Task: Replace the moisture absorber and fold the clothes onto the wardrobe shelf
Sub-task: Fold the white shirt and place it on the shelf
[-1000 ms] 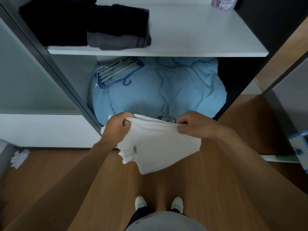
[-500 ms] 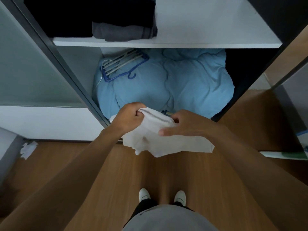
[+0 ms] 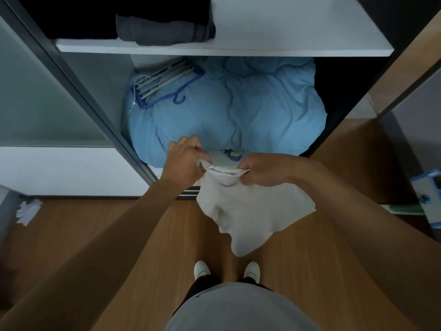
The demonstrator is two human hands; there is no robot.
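Overhead, the white shelf [image 3: 286, 47] carries a folded grey garment [image 3: 164, 32] at its left end. Below the shelf a puffy blue duvet [image 3: 262, 111] fills the wardrobe bottom, and a bundle of blue and white hangers [image 3: 164, 82] lies on its back left part. Lower still from the shelf, out over the wooden floor [image 3: 148, 235], both hands are curled tight on the top edge of a white garment [image 3: 248, 211]. The left hand [image 3: 183, 163] pinches one end and the right hand [image 3: 265, 172] grips the other, close together. The cloth hangs limp beneath them, well below the shelf.
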